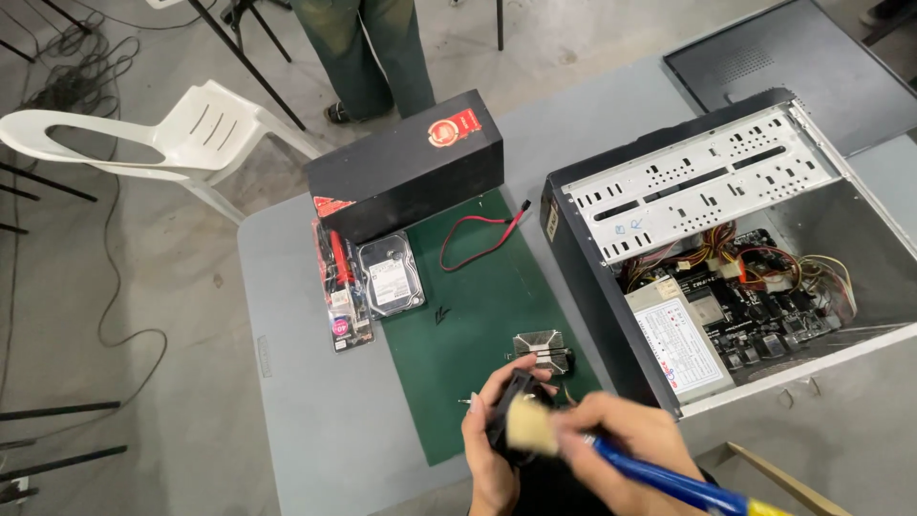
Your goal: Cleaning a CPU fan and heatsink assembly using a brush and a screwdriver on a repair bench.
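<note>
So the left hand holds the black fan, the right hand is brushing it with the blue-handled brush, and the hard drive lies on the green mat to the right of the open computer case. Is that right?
Not quite. In the head view the hard drive lies to the left of the open computer case, at the green mat's left edge beside the black box. The rest holds: the left hand holds the black fan, and the right hand works the blue-handled brush on it.

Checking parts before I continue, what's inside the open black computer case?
Inside the open black computer case: a grey power supply, coloured cables, a dark motherboard. The perforated metal drive cage hides whatever lies beneath it.
</note>
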